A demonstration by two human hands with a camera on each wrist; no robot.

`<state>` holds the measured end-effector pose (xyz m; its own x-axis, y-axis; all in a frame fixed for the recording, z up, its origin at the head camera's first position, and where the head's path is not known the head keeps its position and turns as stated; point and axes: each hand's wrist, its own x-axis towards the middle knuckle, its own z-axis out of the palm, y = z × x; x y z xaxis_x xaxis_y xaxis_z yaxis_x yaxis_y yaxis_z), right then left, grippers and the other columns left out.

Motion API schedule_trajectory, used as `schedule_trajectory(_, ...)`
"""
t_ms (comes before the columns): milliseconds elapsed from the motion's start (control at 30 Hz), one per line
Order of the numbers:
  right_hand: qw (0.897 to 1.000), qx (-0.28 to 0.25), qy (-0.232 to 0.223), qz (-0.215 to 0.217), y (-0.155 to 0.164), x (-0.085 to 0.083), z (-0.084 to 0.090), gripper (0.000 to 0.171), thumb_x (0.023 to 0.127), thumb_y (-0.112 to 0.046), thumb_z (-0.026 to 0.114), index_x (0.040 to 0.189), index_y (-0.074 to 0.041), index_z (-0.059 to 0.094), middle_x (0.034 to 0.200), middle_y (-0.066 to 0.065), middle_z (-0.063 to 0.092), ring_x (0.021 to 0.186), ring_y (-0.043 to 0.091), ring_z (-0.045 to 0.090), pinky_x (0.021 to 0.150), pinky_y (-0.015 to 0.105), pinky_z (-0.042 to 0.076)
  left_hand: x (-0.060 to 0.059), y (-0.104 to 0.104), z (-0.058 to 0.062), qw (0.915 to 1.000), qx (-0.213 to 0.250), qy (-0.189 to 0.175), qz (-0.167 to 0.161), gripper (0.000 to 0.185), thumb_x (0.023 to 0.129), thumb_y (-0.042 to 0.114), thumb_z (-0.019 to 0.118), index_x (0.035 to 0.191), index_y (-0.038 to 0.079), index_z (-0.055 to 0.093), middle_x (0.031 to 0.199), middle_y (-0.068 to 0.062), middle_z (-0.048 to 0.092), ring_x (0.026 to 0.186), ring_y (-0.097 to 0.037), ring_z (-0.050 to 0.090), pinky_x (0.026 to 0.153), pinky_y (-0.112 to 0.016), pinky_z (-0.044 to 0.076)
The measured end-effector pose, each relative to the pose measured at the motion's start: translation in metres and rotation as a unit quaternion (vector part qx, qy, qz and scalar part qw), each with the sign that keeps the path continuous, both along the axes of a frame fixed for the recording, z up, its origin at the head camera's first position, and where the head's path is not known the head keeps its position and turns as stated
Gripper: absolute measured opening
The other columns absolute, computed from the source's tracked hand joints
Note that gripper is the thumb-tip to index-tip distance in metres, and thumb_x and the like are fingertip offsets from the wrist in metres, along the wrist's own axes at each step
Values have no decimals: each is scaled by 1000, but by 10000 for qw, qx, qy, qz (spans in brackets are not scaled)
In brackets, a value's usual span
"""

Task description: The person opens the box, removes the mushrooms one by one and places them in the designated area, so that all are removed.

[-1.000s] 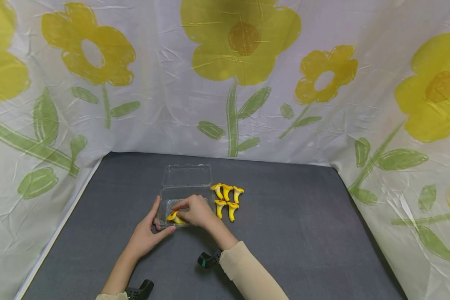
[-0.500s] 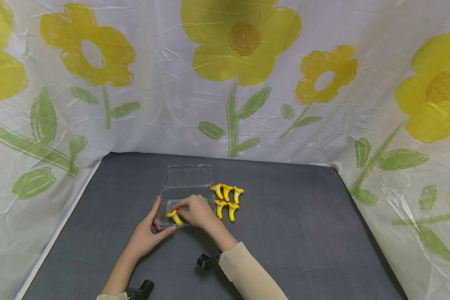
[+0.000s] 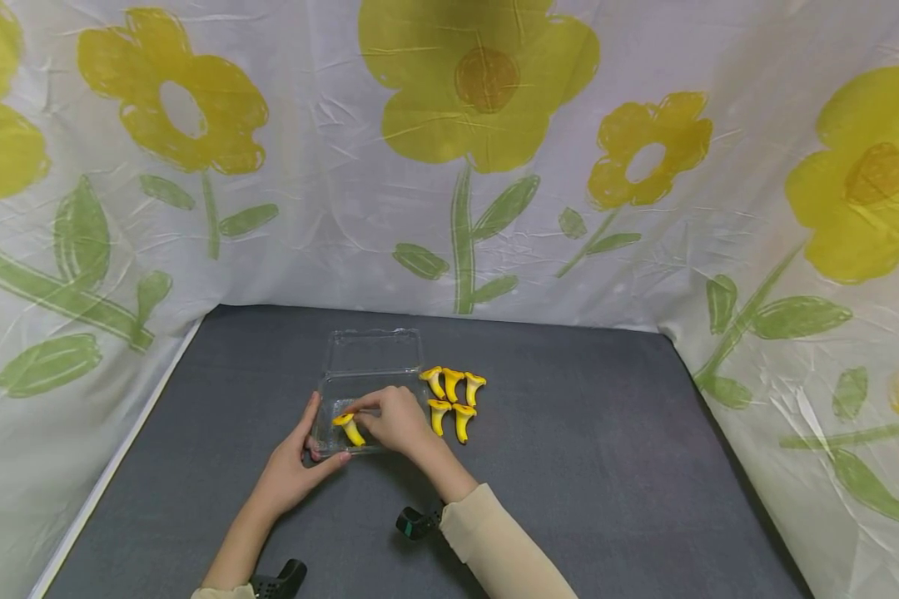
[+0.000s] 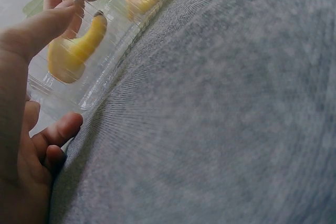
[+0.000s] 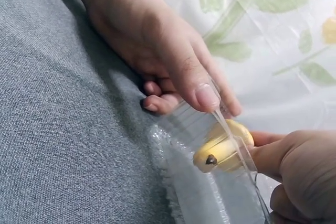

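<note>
A clear plastic clamshell box [image 3: 370,383] stands on the grey cloth with its lid [image 3: 374,349] folded back. My left hand [image 3: 288,470] holds its near left corner, the thumb on the near rim and the other fingers along the left side. Inside, at the near left, lies one yellow chanterelle mushroom [image 3: 350,431], its stem towards the near wall. My right hand [image 3: 397,423] reaches into the box, with thumb and forefinger pinching this mushroom near its cap. In the right wrist view the dark stem end of the mushroom [image 5: 216,153] shows through the plastic.
Several more yellow mushrooms [image 3: 453,384] lie in two rows just right of the box. A white curtain [image 3: 330,208] with printed yellow flowers surrounds the grey tabletop [image 3: 592,466]. A dark wrist device [image 3: 418,522] sits at my right wrist.
The mushroom in the box has turned so that its stem points more towards me, and more of it shows. My right hand has shifted very slightly; my left hand stays put.
</note>
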<state>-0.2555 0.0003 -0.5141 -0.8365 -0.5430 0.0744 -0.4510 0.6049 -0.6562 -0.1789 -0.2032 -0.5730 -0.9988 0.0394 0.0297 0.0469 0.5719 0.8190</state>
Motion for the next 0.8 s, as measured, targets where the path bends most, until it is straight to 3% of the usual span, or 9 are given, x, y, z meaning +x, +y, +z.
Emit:
schedule_trajectory(233,9998,-58,117,-133,2,0,2,18,102,-17,74,117,-19,85,84,-5,79,37,3,27,44,17,30,0,0,1,10000,-38,-19,6,111,93,40,84,173,21,9,85,-2,53,71,-11,44,66,-30,38)
schedule_trajectory(467,9995,-223,177,-106,7,-2,5,18,102,-17,74,117,-18,85,105,-1,82,38,2,27,46,17,33,-1,-1,0,10000,-34,-66,-1,112,93,41,84,173,21,8,85,-2,52,71,-12,44,66,-30,38)
schedule_trajectory(800,9985,-457,187,-247,17,-4,4,19,101,-15,75,117,-18,84,113,-1,81,38,1,27,46,17,34,-1,0,-1,10000,-84,-23,39,113,91,41,85,173,21,9,85,-1,52,72,-12,45,67,-30,39)
